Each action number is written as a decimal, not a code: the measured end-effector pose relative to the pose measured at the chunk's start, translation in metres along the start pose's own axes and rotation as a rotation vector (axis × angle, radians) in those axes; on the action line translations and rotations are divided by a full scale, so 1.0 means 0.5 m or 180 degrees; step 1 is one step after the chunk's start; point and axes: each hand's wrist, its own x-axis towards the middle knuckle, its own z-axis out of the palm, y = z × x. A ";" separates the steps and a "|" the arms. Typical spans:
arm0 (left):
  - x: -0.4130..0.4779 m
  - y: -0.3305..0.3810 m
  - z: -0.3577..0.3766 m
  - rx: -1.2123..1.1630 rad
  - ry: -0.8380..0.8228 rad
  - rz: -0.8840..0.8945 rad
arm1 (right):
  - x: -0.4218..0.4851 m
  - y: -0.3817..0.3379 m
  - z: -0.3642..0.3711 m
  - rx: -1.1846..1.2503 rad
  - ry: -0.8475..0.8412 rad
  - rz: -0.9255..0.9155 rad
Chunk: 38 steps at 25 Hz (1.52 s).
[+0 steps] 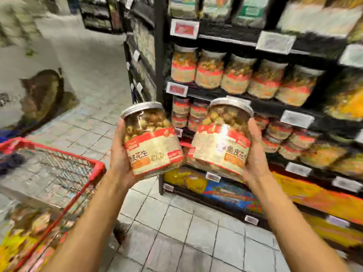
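Two lidded snack jars, off the shelf (261,104): left jar (152,140) clasped in left grip (119,154), right jar (222,140) in right grip (255,154), both mid-air. Outstanding, apparently: placing them in the red cart (92,162).

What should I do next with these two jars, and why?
Probably lower the left jar into the cart: the left hand holds it and the right hand the right jar, both off the shelf, and the cart stands open just to the left.
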 end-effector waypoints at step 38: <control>0.634 -0.314 0.491 0.3044 -0.0484 0.1238 | 0.074 -0.423 -0.487 -0.0216 0.0957 -0.0834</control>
